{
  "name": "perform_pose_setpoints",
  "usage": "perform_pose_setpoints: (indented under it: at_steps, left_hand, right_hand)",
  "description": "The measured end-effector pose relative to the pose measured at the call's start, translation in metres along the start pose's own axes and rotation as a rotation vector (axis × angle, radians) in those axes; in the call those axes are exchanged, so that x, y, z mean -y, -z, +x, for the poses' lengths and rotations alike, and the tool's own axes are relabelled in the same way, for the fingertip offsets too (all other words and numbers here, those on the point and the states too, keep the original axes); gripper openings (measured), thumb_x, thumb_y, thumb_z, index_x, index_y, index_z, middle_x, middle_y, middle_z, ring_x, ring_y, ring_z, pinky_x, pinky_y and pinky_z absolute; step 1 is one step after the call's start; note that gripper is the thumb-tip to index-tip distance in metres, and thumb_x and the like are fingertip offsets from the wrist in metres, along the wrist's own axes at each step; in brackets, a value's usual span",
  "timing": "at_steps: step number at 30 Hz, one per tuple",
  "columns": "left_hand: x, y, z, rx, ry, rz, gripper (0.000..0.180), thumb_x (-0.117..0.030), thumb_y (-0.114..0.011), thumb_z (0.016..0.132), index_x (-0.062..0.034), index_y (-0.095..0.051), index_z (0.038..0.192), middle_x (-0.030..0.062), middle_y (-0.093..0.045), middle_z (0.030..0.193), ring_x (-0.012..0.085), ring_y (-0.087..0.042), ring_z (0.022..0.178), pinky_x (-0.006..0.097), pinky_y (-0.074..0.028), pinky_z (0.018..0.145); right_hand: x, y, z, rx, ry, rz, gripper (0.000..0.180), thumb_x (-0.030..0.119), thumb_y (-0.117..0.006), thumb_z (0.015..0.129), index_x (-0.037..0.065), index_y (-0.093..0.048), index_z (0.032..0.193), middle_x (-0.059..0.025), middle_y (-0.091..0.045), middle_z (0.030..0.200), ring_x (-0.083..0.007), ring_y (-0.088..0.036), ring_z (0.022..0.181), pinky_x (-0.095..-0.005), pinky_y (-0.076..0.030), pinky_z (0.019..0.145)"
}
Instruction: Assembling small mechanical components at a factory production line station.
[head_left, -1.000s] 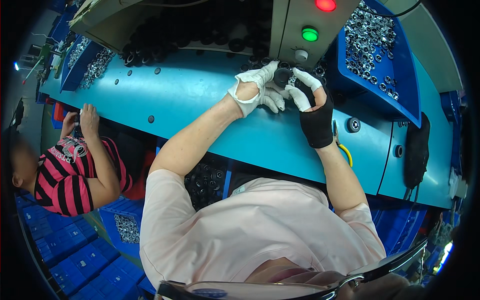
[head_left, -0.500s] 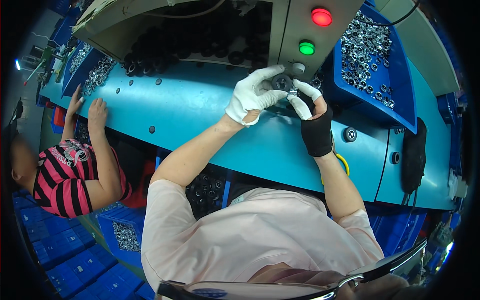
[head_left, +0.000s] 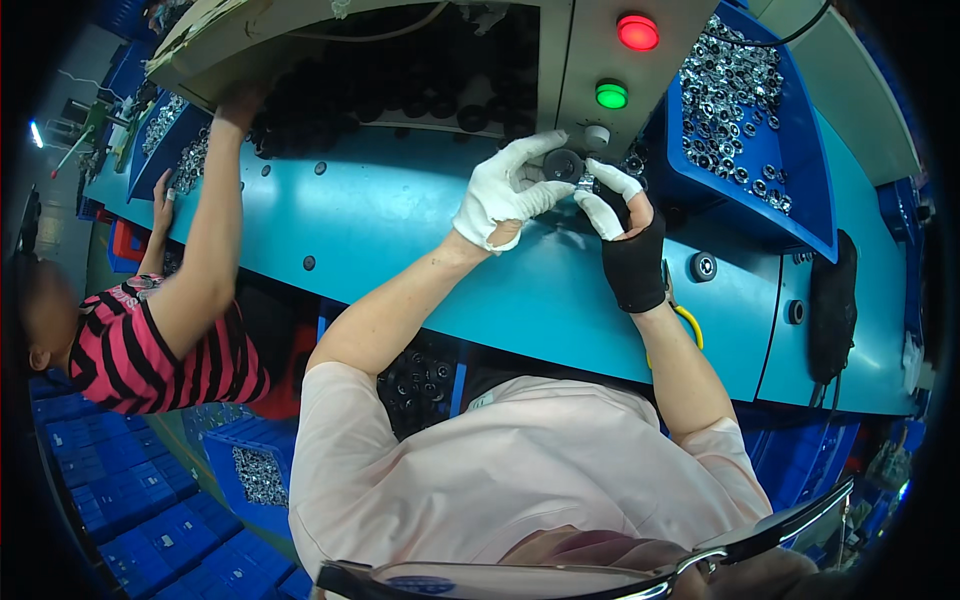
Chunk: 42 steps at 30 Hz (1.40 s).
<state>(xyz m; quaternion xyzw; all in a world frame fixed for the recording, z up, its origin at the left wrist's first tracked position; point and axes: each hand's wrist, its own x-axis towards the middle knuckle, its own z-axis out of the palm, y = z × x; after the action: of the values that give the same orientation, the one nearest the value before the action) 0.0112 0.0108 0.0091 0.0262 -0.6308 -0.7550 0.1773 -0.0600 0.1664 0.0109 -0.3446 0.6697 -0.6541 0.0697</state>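
My left hand (head_left: 508, 190), in a white glove, pinches a small black wheel (head_left: 564, 166) between thumb and fingers above the blue-green bench (head_left: 440, 270). Close beside it, my right hand (head_left: 628, 225) wears a black fingerless glove with white covers on the fingertips. Its thumb and finger close on a small shiny metal part (head_left: 586, 184), right against the wheel. How the metal part and the wheel fit together is too small to make out. Under my right wrist lies a pair of yellow-handled pliers (head_left: 688, 325).
A blue bin (head_left: 810, 225) of shiny metal parts stands at the right. Ahead is a machine housing with a red lamp (head_left: 638, 33), a green lamp (head_left: 611, 95) and many black wheels inside. Two wheels and a black pouch (head_left: 832, 310) lie rightward. A co-worker (head_left: 165, 340) sits left.
My hands stay nearly in place; the wheel has turned, showing a darker face. The co-worker's arm has reached forward into the machine housing's opening.
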Motion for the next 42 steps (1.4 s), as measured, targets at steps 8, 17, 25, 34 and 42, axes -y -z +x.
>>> perform_pose_setpoints:
  at_steps: [8, 17, 25, 34, 42]
  left_hand:
    - [0.008, 0.001, 0.006, 0.030, 0.024, -0.007, 0.053, 0.008, -0.063, 0.082, 0.0067, -0.043, 0.132, 0.0172, -0.057, 0.117, 0.0214, -0.060, 0.100, 0.030, -0.052, 0.085]
    - [0.007, 0.002, 0.005, 0.049, 0.125, -0.017, 0.053, 0.006, -0.062, 0.083, 0.0074, -0.043, 0.132, 0.0177, -0.058, 0.116, 0.0209, -0.061, 0.096, 0.029, -0.053, 0.083]
    - [0.015, 0.006, 0.009, 0.124, 0.208, -0.080, 0.056, 0.000, -0.065, 0.082, 0.0078, -0.041, 0.133, 0.0162, -0.058, 0.112, 0.0206, -0.062, 0.096, 0.030, -0.054, 0.080]
    - [0.016, -0.002, 0.015, 0.105, 0.397, -0.414, 0.053, -0.013, -0.067, 0.085, 0.0067, -0.044, 0.129, 0.0152, -0.059, 0.111, 0.0208, -0.062, 0.095, 0.033, -0.055, 0.078]
    - [0.019, -0.006, 0.015, 0.067, 0.205, 0.065, 0.037, -0.005, -0.069, 0.083, 0.0081, -0.053, 0.114, 0.0157, -0.064, 0.102, 0.0189, -0.064, 0.091, 0.031, -0.052, 0.081]
  right_hand:
    - [-0.006, 0.001, 0.003, -0.037, 0.000, -0.019, 0.032, -0.001, -0.065, 0.083, 0.002, -0.060, 0.115, -0.0084, -0.066, 0.100, -0.0125, -0.062, 0.089, -0.0253, -0.049, 0.079]
    - [-0.011, 0.001, 0.004, -0.051, 0.103, -0.149, 0.033, -0.001, -0.066, 0.081, 0.002, -0.061, 0.114, -0.0104, -0.065, 0.099, -0.0155, -0.063, 0.088, -0.0271, -0.049, 0.079]
    - [-0.011, 0.004, 0.012, 0.005, 0.323, -0.277, 0.037, -0.004, -0.067, 0.078, 0.004, -0.062, 0.113, -0.0142, -0.064, 0.100, -0.0265, -0.064, 0.087, -0.0310, -0.050, 0.076]
    - [-0.019, 0.010, 0.014, 0.038, 0.329, -0.376, 0.040, -0.004, -0.068, 0.075, 0.007, -0.063, 0.113, -0.0148, -0.063, 0.102, -0.0296, -0.063, 0.089, -0.0338, -0.050, 0.074]
    - [-0.025, 0.007, 0.006, 0.003, 0.141, -0.410, 0.052, 0.007, -0.071, 0.073, 0.002, -0.053, 0.121, -0.0183, -0.063, 0.107, -0.0331, -0.060, 0.099, -0.0381, -0.048, 0.084]
